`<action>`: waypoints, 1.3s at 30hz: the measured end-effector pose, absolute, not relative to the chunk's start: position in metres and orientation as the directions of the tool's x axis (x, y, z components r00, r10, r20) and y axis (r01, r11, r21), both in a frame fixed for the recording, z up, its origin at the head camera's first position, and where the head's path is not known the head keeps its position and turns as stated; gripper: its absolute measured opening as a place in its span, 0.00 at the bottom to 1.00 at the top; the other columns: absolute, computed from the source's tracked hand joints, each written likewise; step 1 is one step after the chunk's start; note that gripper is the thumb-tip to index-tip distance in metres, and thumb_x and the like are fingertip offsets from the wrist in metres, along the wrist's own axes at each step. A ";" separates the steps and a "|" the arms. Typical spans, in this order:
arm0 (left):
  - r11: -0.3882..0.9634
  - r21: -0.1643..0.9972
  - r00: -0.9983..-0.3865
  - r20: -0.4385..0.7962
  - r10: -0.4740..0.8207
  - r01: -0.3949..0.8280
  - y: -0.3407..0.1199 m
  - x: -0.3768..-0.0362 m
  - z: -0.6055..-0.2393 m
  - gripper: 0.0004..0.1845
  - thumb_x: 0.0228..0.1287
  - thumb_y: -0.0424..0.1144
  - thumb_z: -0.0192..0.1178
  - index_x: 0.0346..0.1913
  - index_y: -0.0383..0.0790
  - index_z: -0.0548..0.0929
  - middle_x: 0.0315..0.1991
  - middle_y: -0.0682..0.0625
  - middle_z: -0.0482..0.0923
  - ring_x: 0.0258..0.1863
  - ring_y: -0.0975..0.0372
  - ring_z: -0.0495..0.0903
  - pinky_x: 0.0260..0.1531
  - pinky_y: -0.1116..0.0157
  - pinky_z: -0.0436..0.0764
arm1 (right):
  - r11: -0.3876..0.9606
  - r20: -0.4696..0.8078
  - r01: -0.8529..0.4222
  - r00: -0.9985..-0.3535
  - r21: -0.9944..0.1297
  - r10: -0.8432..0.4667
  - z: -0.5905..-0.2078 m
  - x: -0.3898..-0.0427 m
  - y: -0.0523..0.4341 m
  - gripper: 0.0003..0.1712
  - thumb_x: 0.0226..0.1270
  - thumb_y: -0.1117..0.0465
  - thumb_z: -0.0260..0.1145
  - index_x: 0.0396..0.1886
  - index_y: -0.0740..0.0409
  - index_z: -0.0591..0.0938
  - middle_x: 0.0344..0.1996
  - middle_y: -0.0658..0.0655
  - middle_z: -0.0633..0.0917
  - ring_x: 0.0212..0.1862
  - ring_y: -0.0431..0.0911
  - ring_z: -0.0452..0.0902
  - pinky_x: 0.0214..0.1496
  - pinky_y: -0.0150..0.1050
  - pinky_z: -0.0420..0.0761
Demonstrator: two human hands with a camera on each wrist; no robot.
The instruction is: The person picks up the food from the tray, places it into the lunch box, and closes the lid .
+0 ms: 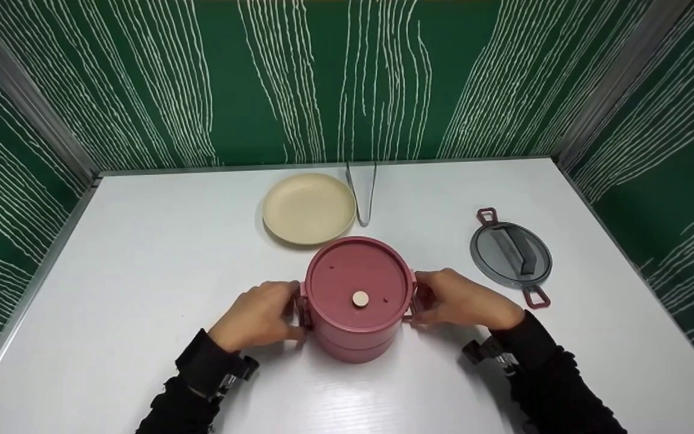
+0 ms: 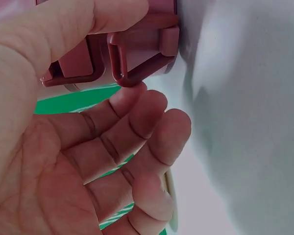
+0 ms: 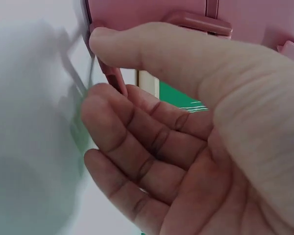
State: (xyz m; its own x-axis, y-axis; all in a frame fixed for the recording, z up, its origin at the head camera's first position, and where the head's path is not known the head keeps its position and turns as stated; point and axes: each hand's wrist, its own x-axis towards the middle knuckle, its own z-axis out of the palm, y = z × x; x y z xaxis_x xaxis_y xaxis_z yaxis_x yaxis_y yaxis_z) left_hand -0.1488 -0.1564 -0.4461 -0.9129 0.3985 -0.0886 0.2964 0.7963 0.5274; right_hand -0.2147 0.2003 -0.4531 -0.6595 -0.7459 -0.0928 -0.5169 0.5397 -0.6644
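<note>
The left hand (image 1: 261, 316) at 9 o'clock and right hand (image 1: 465, 299) at 3 o'clock pinch the side clasps (image 2: 137, 54) of the pink stacked lunch box (image 1: 356, 295), which stands at table centre. It looks like rigid, light, smooth plastic, best held by the clasps. Beyond lie a beige plate (image 1: 309, 208), tongs (image 1: 364, 193) and a grey lid (image 1: 511, 255).

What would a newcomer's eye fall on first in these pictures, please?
Probably the round pink stacked container at the table's centre, with the left hand and right hand at the clasps on its two sides. Behind it lie a cream plate and metal tongs; a grey lid with pink loops rests to the right.
</note>
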 end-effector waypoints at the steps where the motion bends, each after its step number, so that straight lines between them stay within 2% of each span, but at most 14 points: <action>1: 0.792 0.530 -0.912 -0.082 0.403 0.302 -0.156 -0.149 -0.446 0.20 0.44 0.44 0.82 0.38 0.52 0.81 0.30 0.51 0.79 0.29 0.61 0.74 0.30 0.59 0.76 | 0.539 -0.098 -0.510 -0.660 -0.670 -0.745 -0.453 -0.215 0.200 0.18 0.57 0.66 0.79 0.44 0.50 0.82 0.28 0.46 0.84 0.32 0.39 0.80 0.34 0.31 0.80; 7: 0.762 0.563 -0.909 -0.045 0.413 0.318 -0.154 -0.148 -0.447 0.20 0.45 0.42 0.82 0.39 0.51 0.81 0.29 0.50 0.80 0.27 0.63 0.74 0.28 0.61 0.76 | 0.545 -0.120 -0.479 -0.666 -0.688 -0.737 -0.454 -0.215 0.201 0.18 0.56 0.68 0.79 0.43 0.51 0.83 0.29 0.47 0.86 0.34 0.38 0.83 0.36 0.32 0.84; 16: 0.723 0.603 -0.903 -0.010 0.430 0.338 -0.153 -0.148 -0.450 0.27 0.42 0.45 0.86 0.47 0.51 0.85 0.30 0.52 0.80 0.28 0.64 0.75 0.29 0.61 0.77 | 0.521 -0.071 -0.512 -0.664 -0.683 -0.745 -0.452 -0.216 0.200 0.14 0.59 0.70 0.76 0.41 0.51 0.84 0.32 0.49 0.89 0.37 0.38 0.86 0.42 0.34 0.87; 20: 0.725 0.601 -0.903 -0.010 0.429 0.338 -0.153 -0.148 -0.451 0.26 0.42 0.45 0.86 0.45 0.51 0.84 0.29 0.51 0.80 0.28 0.64 0.74 0.28 0.62 0.76 | 0.510 -0.070 -0.491 -0.669 -0.706 -0.740 -0.450 -0.216 0.198 0.12 0.62 0.66 0.76 0.43 0.51 0.85 0.32 0.46 0.89 0.38 0.39 0.88 0.44 0.35 0.87; 26: 0.728 0.596 -0.903 -0.012 0.428 0.338 -0.152 -0.149 -0.451 0.24 0.42 0.46 0.86 0.42 0.52 0.83 0.29 0.51 0.80 0.28 0.64 0.74 0.28 0.62 0.76 | 0.514 -0.055 -0.516 -0.667 -0.685 -0.743 -0.450 -0.214 0.197 0.09 0.67 0.59 0.75 0.45 0.45 0.86 0.33 0.40 0.89 0.36 0.37 0.87 0.40 0.34 0.85; 39: 0.731 0.590 -0.904 -0.003 0.427 0.343 -0.152 -0.150 -0.454 0.24 0.42 0.43 0.86 0.42 0.51 0.83 0.29 0.52 0.80 0.28 0.65 0.74 0.28 0.63 0.76 | 0.493 -0.051 -0.529 -0.644 -0.691 -0.763 -0.451 -0.214 0.197 0.07 0.69 0.61 0.72 0.44 0.46 0.87 0.34 0.40 0.89 0.39 0.36 0.86 0.44 0.34 0.86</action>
